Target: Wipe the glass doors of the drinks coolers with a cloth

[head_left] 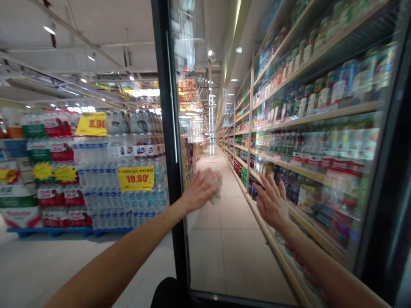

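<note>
left hand (201, 191) gripping blurred pale cloth (217, 191), wiping glass door (168, 128), by the look; right hand (272, 205) wide, empty; next stroke wants even pressure.

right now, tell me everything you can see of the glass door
The glass door is a tall, glossy pane in a black frame, its left upright leaning in view. Tiled floor and bottle shelves appear in it, seen through or mirrored. The left hand, with a blurred pale wad, and spread right hand are at or near it; contact is unclear.
</note>
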{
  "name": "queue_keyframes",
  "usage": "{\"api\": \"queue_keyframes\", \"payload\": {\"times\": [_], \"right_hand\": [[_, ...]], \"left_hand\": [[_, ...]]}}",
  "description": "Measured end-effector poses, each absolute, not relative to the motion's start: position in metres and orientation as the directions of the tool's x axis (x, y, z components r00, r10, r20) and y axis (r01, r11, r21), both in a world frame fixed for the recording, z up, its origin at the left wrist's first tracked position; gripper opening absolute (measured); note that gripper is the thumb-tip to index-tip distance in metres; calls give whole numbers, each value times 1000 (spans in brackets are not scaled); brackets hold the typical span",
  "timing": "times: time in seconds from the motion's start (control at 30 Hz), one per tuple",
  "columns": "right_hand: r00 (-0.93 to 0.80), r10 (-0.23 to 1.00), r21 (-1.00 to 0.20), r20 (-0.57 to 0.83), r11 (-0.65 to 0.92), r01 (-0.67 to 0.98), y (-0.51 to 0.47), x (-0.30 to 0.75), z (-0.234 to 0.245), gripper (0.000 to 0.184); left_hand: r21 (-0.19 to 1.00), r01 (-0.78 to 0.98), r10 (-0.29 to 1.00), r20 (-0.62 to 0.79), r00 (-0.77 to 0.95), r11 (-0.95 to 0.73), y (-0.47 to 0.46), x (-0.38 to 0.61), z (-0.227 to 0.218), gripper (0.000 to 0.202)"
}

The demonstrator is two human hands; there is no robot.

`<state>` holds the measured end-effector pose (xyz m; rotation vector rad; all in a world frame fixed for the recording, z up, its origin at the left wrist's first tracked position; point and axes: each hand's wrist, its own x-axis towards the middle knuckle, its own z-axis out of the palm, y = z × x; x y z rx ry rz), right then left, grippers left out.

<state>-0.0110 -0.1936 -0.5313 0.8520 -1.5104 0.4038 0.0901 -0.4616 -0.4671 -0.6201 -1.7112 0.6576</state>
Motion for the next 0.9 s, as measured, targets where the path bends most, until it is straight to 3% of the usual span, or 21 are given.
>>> {"api": "queue_keyframes", "payload": {"times": [0.07, 0.1, 0.13, 0.17, 0.23, 0.27, 0.3, 0.37, 0.4, 0.43, 0.47, 0.5, 0.57, 0.6, 0.63, 0.67, 0.73, 0.77, 0.8, 0.83, 0.9], "right_hand": [[73, -278, 244, 958, 651, -718, -193, -10, -531, 39], [75, -280, 246, 957, 648, -721, -193, -10, -531, 40], [77, -279, 246, 957, 646, -722, -193, -10, -531, 41], [78, -276, 245, 958, 646, -723, -193, -10, -531, 43], [81, -271, 245, 959, 650, -719, -193, -11, -531, 45], [85, -273, 249, 958, 653, -715, -193, -11, -531, 45], [87, -276, 254, 957, 657, -710, -192, -11, -531, 46], [85, -292, 266, 953, 660, -703, -192, -11, -531, 46], [84, -303, 273, 949, 660, -700, -192, -12, -531, 46], [81, -313, 278, 946, 659, -699, -192, -12, -531, 46], [80, -317, 280, 945, 658, -699, -192, -12, -531, 45], [80, -317, 280, 945, 658, -699, -192, -13, -531, 44], [88, -302, 276, 949, 663, -696, -192, -12, -531, 43], [89, -298, 275, 950, 667, -692, -191, -12, -531, 42], [87, -301, 276, 950, 671, -688, -190, -11, -530, 43], [83, -313, 282, 946, 672, -684, -189, -11, -530, 44], [66, -353, 302, 934, 673, -676, -184, -11, -528, 48], [58, -361, 305, 931, 679, -668, -181, -12, -526, 51], [53, -353, 299, 934, 692, -657, -177, -13, -524, 54], [54, -329, 285, 943, 710, -644, -174, -14, -522, 57], [58, -271, 247, 961, 744, -621, -168, -16, -518, 61]], "left_hand": [[-874, 225, 891, 374, -256, 431, -460, 91, -472, 34], [-891, 243, 909, 319, -268, 384, -459, 91, -472, 35], [-876, 208, 885, 373, -280, 435, -457, 90, -470, 37], [-816, 129, 810, 515, -280, 563, -455, 88, -467, 39], [-592, -23, 574, 789, -218, 805, -448, 85, -462, 42], [-549, -31, 535, 823, -189, 835, -444, 84, -461, 42], [-605, 16, 597, 782, -180, 796, -440, 83, -462, 40], [-831, 195, 851, 487, -197, 521, -434, 83, -467, 36], [-888, 268, 923, 326, -206, 373, -432, 83, -467, 35], [-904, 296, 943, 251, -219, 309, -431, 83, -465, 36], [-896, 270, 926, 291, -241, 352, -431, 82, -461, 37], [-855, 195, 866, 429, -259, 482, -431, 81, -455, 39], [-650, 11, 639, 744, -195, 760, -431, 79, -442, 41], [-569, -33, 559, 816, -145, 822, -431, 78, -438, 41], [-576, -28, 569, 813, -126, 817, -430, 78, -436, 39], [-663, 16, 658, 739, -148, 748, -429, 78, -435, 38], [-857, 166, 864, 449, -227, 488, -427, 78, -435, 36], [-887, 210, 898, 357, -256, 412, -427, 78, -433, 37], [-877, 199, 884, 378, -274, 437, -426, 76, -429, 38], [-821, 135, 817, 508, -273, 555, -425, 75, -425, 39], [-579, -23, 566, 805, -178, 815, -421, 70, -418, 42]]}}
